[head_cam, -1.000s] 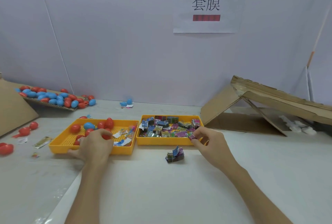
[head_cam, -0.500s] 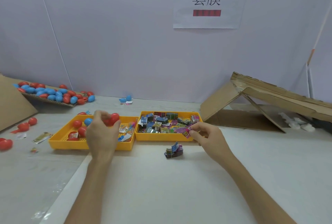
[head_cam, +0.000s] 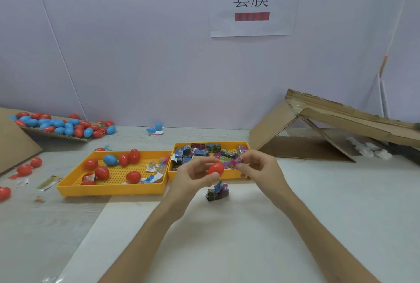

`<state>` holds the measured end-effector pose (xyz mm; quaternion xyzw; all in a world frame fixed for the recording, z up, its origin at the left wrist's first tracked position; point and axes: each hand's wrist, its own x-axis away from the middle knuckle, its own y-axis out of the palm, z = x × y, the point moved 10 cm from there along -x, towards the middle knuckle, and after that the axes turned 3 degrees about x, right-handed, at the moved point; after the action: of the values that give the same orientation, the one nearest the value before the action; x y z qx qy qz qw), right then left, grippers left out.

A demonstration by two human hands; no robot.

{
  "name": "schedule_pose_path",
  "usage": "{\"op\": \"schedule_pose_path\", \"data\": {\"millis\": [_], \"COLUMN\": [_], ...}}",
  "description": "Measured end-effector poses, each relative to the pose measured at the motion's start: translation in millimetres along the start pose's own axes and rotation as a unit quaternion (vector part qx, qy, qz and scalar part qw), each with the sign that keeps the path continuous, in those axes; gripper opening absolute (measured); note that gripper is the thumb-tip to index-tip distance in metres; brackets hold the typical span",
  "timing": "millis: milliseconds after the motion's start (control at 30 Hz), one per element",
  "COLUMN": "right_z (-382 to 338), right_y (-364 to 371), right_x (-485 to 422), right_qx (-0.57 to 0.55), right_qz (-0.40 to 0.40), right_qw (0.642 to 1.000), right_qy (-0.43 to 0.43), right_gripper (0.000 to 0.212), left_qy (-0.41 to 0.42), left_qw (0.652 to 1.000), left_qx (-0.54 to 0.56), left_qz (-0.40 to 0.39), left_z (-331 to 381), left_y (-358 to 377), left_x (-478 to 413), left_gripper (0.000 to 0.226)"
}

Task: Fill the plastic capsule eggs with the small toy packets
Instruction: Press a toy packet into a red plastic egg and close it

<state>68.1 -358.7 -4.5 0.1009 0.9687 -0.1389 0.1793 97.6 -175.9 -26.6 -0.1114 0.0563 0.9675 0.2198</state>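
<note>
My left hand (head_cam: 193, 175) holds a red capsule egg (head_cam: 215, 168) between thumb and fingers, in front of the right yellow tray (head_cam: 229, 175). My right hand (head_cam: 261, 167) pinches a small pink toy packet (head_cam: 231, 162) right beside the egg. That tray holds several colourful toy packets (head_cam: 204, 152). The left yellow tray (head_cam: 109, 188) holds several red eggs (head_cam: 101, 172) and one blue egg (head_cam: 110, 159). A small heap of packets (head_cam: 217, 192) lies on the table just below my hands.
A cardboard sheet with many red and blue eggs (head_cam: 61, 125) lies at the back left. Loose red eggs (head_cam: 25, 169) and scraps sit left of the trays. A collapsed cardboard box (head_cam: 341, 128) stands at the right. A blue egg (head_cam: 156, 127) lies near the wall.
My left hand has carried the red egg from above the left tray to the centre. My right hand has brought the pink packet up to meet it.
</note>
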Motion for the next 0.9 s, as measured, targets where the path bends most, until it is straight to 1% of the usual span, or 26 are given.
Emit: {"op": "schedule_pose_path", "data": {"millis": [133, 233, 333, 400, 500, 600, 667, 733, 833, 900], "right_z": [0, -1, -1, -3, -8, -14, -19, -29, -40, -44], "right_y": [2, 3, 0, 3, 8, 10, 13, 17, 32, 35], "right_x": [0, 1, 0, 1, 3, 6, 9, 14, 21, 23], "right_qx": [0.004, -0.002, -0.02, -0.062, -0.108, -0.063, -0.036, 0.013, 0.132, 0.163], "right_qz": [0.0, -0.003, 0.005, -0.016, -0.036, -0.037, -0.041, -0.046, -0.057, -0.04], "right_qw": [1.0, 1.0, 1.0, 0.998, 0.994, 0.997, 0.998, 0.997, 0.981, 0.974], "right_qy": [-0.004, -0.009, -0.007, -0.006, -0.006, -0.011, -0.026, -0.069, -0.133, -0.154], "right_gripper": [0.017, 0.018, 0.022, 0.027, 0.032, 0.026, 0.023, 0.019, 0.042, 0.047], "left_qy": [-0.012, -0.036, -0.072, -0.09, -0.103, -0.111, -0.113, -0.113, -0.109, -0.112], "left_qw": [1.0, 0.997, 0.984, 0.976, 0.973, 0.97, 0.972, 0.974, 0.977, 0.974], "left_qx": [-0.019, 0.069, 0.154, 0.181, 0.185, 0.187, 0.181, 0.172, 0.151, 0.159], "left_qz": [-0.014, -0.019, -0.06, -0.08, -0.094, -0.107, -0.102, -0.095, -0.108, -0.118], "left_z": [-2, -6, -7, -9, -11, -13, -15, -18, -18, -19], "left_y": [7, 11, 21, 28, 33, 37, 38, 38, 44, 46], "left_x": [1, 2, 4, 6, 8, 9, 8, 7, 9, 11], "left_gripper": [0.031, 0.041, 0.04, 0.036, 0.036, 0.037, 0.037, 0.037, 0.04, 0.046]}}
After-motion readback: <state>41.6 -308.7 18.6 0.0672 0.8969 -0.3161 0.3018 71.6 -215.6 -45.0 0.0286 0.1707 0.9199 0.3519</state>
